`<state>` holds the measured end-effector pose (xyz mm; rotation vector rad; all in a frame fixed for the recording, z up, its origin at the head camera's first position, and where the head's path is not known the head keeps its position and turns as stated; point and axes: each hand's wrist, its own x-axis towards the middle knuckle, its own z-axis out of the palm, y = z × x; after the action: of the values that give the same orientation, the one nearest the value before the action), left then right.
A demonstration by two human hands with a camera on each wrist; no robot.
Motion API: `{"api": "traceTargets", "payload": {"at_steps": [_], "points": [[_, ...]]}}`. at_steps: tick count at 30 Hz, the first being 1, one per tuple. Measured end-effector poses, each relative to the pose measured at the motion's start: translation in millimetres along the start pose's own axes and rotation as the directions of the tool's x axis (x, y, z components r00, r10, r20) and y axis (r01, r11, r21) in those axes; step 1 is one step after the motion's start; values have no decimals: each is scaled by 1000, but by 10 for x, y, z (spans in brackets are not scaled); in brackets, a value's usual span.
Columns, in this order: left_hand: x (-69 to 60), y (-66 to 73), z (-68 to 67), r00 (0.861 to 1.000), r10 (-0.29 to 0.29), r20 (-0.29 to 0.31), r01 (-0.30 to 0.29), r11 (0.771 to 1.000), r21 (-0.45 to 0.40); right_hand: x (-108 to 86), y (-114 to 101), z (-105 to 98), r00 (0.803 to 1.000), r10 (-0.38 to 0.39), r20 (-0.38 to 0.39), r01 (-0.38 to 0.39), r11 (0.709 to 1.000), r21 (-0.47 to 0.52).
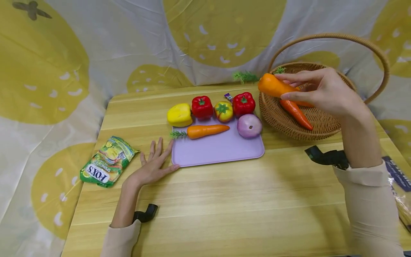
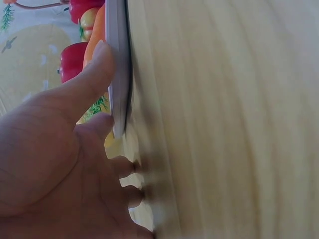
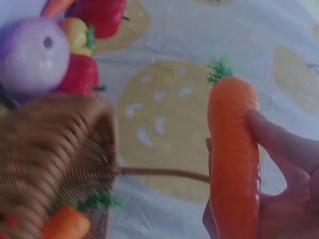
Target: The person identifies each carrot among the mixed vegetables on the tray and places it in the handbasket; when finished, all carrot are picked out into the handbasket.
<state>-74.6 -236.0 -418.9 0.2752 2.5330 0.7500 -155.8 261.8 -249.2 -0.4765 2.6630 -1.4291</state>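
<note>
My right hand (image 1: 324,89) pinches an orange carrot (image 1: 273,85) between thumb and fingers, above the wicker basket (image 1: 321,130). In the right wrist view this carrot (image 3: 233,149) stands leafy end up. A red-orange pointed vegetable (image 1: 297,115) lies in the basket, and the right wrist view also shows a carrot (image 3: 67,224) there; my hand hides part of the inside. With fingers spread, my left hand (image 1: 149,169) touches the left edge of the lilac tray (image 1: 218,153). On that tray lie another carrot (image 1: 207,131) and a purple onion (image 1: 249,126).
Along the tray's back edge sit a yellow pepper (image 1: 179,115), two red peppers (image 1: 202,107) and a yellow-red tomato-like vegetable (image 1: 223,111). A green FOX'S packet (image 1: 108,160) lies left of my left hand. The basket's tall handle (image 1: 330,35) arches behind my right hand.
</note>
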Motion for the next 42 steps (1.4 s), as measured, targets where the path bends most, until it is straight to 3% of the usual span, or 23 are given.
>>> {"api": "traceTargets", "payload": {"at_steps": [7,12,15,20,27,32,39,42], "points": [[-54,59,-19,998,53,-24,-54,997,-54,163,34,-361,994,79,79,-73,995,-73],[-38,60,-12,1000,27,-15,-28,999,-30,317,154,-490,982,81,172,-42,974,-221],[-12,31,-6,1000,-2,-4,2,1000,-7,430,237,-533,967,148,208,-88,958,-274],[-3,9,-3,1000,-8,2,8,1000,1,590,350,-546,930,255,264,-199,955,-221],[10,20,9,1000,-5,0,5,1000,-4,767,513,-594,916,189,353,-87,954,-286],[-10,71,8,1000,13,-6,-13,1000,-24,873,659,-661,878,240,415,-89,932,-351],[-14,152,-2,1000,26,-2,-26,999,-32,811,944,-904,827,259,499,-100,942,-322],[-9,148,4,999,38,-8,-38,998,-46,773,1057,-994,786,330,524,-156,925,-348]]}}
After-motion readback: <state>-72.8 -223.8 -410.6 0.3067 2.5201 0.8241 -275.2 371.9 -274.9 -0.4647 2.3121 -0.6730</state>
